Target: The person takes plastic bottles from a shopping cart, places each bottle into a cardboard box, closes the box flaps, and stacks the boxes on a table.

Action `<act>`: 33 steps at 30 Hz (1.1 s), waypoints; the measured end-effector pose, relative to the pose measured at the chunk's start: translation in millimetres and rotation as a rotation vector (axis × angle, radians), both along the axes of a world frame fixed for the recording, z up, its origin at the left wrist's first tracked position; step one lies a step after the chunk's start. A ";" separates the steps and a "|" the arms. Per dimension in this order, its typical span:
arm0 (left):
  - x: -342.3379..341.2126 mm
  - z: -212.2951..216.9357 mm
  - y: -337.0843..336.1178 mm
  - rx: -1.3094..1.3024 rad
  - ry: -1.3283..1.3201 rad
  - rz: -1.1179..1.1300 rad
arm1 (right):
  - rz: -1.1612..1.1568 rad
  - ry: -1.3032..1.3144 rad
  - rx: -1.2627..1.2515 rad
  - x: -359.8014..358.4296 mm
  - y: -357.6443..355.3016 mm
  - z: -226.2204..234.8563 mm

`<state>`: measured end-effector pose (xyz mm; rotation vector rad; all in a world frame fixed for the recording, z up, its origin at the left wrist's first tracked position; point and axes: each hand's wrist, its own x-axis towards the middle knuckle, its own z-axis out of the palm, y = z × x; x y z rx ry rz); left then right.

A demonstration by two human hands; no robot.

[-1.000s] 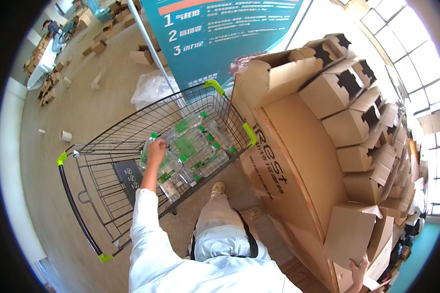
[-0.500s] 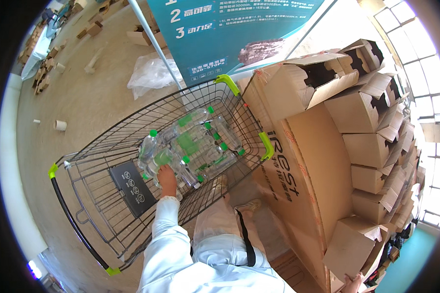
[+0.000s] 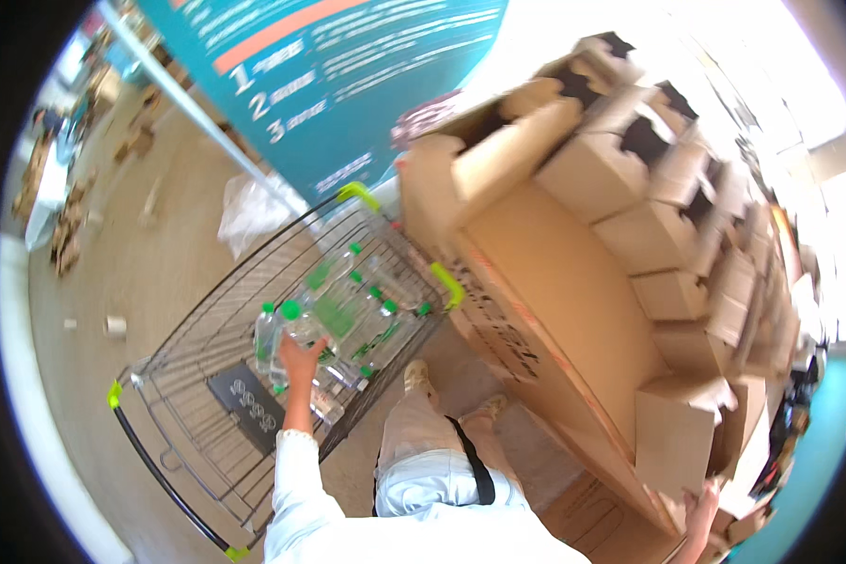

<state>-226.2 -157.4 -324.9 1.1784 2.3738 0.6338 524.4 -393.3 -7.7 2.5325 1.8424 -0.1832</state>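
Note:
My left hand (image 3: pixel 301 360) reaches down into a wire shopping cart (image 3: pixel 207 299), its fingers wrapped around a clear plastic bottle (image 3: pixel 301 329) with a green cap. Other green-capped bottles (image 3: pixel 343 315) lie in a cluster beside it, some with green labels. At the lower right, my right hand (image 3: pixel 700 512) grips the lower edge of an open cardboard box (image 3: pixel 675 437). That box sits by the near end of a large flat carton (image 3: pixel 564 282). Motion blur softens the right fingers.
Several open cardboard boxes (image 3: pixel 667 235) line the far right side of the large carton. A teal banner (image 3: pixel 320 85) on a pole stands behind the cart. Clear plastic sheeting (image 3: pixel 249 216) lies on the floor near the pole. A white roll (image 3: pixel 115 326) is farther left.
My view has shifted, so cart and boxes sit further left. My left hand now has a bottle tipped up, its cap toward me. The right hand stays at the box edge.

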 end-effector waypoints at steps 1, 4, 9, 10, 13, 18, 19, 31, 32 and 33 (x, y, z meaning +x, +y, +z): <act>12.6 39.2 19.7 -0.049 -0.084 0.016 | -0.015 -0.004 0.032 -1.9 -2.4 0.3; 55.9 87.7 65.5 0.472 -0.409 -0.150 | 0.020 0.000 0.054 -7.2 6.5 3.2; 202.8 213.6 121.3 0.936 -0.635 -0.316 | 0.155 -0.034 0.028 19.3 18.1 15.1; 240.1 239.1 129.7 1.062 -0.852 -0.366 | 0.201 -0.045 0.013 24.0 24.2 19.9; 377.5 330.3 127.9 0.991 -1.229 -0.989 | 0.304 -0.063 -0.007 28.2 34.4 13.6; 582.2 379.9 40.0 0.634 -0.908 -1.712 | 0.334 -0.054 0.028 34.2 16.5 19.0; 622.3 393.2 18.5 0.602 -0.680 -1.868 | 0.313 -0.063 0.081 42.8 5.0 14.8; 773.8 257.2 -3.0 -0.322 1.185 -2.396 | 0.283 0.064 0.407 49.4 2.5 -13.5; 779.1 236.9 -2.1 -0.254 1.223 -2.428 | 0.289 0.060 0.414 50.7 2.6 -13.4; 782.0 219.3 -1.8 -0.184 1.260 -2.454 | 0.300 0.088 0.409 50.2 3.0 -13.8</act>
